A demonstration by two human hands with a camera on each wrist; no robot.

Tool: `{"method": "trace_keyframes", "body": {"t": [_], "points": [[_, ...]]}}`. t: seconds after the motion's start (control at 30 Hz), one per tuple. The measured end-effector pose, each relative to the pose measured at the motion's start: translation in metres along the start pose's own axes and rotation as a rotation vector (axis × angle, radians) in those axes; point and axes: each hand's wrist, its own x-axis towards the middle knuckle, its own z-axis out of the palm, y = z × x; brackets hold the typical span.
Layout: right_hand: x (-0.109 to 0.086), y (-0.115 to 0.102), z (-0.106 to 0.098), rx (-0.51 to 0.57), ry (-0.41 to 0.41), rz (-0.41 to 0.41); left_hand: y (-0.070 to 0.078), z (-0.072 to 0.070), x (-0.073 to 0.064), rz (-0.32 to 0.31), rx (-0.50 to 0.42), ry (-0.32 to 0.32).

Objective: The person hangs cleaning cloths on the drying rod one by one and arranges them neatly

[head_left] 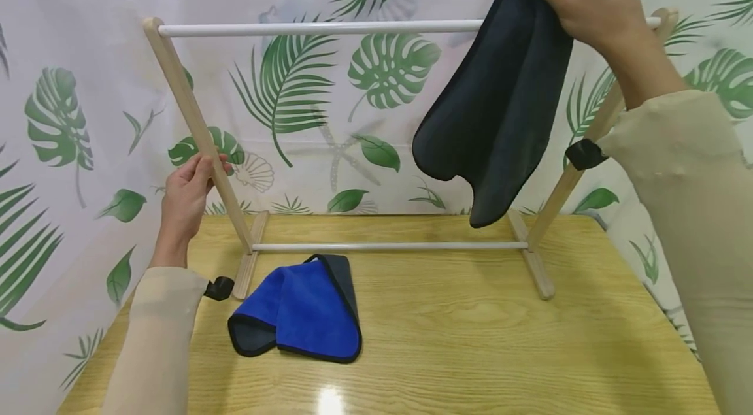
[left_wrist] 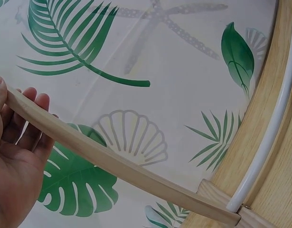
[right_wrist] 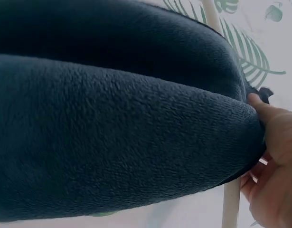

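Note:
My right hand (head_left: pixel 594 0) pinches a dark grey towel (head_left: pixel 500 95) near its top corner, up at the right end of the rack's white top rail (head_left: pixel 323 28). The towel hangs down in folds in front of that rail, its lower edge above the table. In the right wrist view its plush surface (right_wrist: pixel 112 128) fills most of the picture. My left hand (head_left: pixel 189 196) grips the left wooden post (head_left: pixel 197 124) of the rack about midway up, thumb on the near side and fingers behind, as the left wrist view also shows.
A blue towel (head_left: pixel 317 310) with black edging and a grey reverse lies folded on the wooden table (head_left: pixel 447 336), in front of the rack's lower white bar (head_left: pixel 388 246). The rack's right foot (head_left: pixel 532 265) stands on the table. A leaf-patterned curtain (head_left: pixel 376 160) hangs behind.

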Motion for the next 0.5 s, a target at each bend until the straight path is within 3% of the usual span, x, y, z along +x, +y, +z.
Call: {"method": "trace_keyframes", "body": {"t": [0.27, 0.5], "points": [[0.001, 0.016, -0.011, -0.074, -0.068, 0.145, 0.0, 0.002, 0.001, 0.007, -0.075, -0.009], [-0.001, 0.025, -0.017, -0.102, -0.174, 0.263, 0.001, 0.002, -0.001, 0.022, -0.083, -0.013]]}}
